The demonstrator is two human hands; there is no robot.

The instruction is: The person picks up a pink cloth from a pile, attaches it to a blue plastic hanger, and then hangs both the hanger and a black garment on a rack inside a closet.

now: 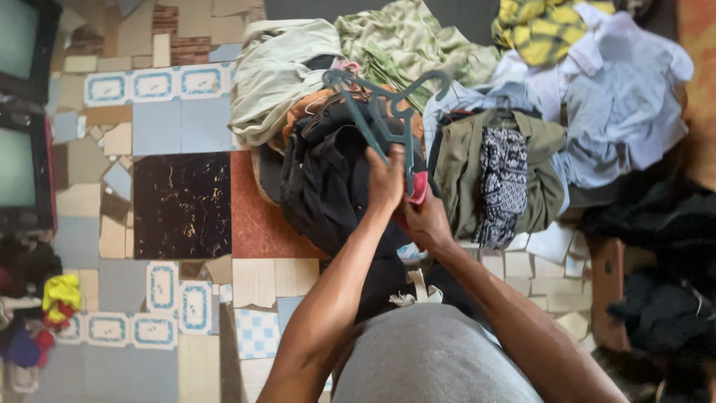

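- Working from the left edge: two dark screens stand against the patchwork tiled floor, with a small heap of red and yellow cloth below them, well apart from my hands.
- Cream garment: soft, crumpled, lying at the top of the pile, just beside the hangers.
- Black garment: limp and floppy, draped under my hands and down toward my lap; I judge it light but bulky, best gathered at the collar or shoulders.
- Teal hangers: thin plastic, stiff, light, likely a little springy; several bunched together above the black garment. Best taken at the neck below the hook.
- Left hand: fingers curled closed around the lower part of the hangers.
- Pink item: small, soft-looking; kind unclear.
- Right hand: closed against the pink item, touching my left; exact pinch hidden.
- Olive shirt with patterned black-and-white cloth; pale blue clothes, yellow checked cloth.
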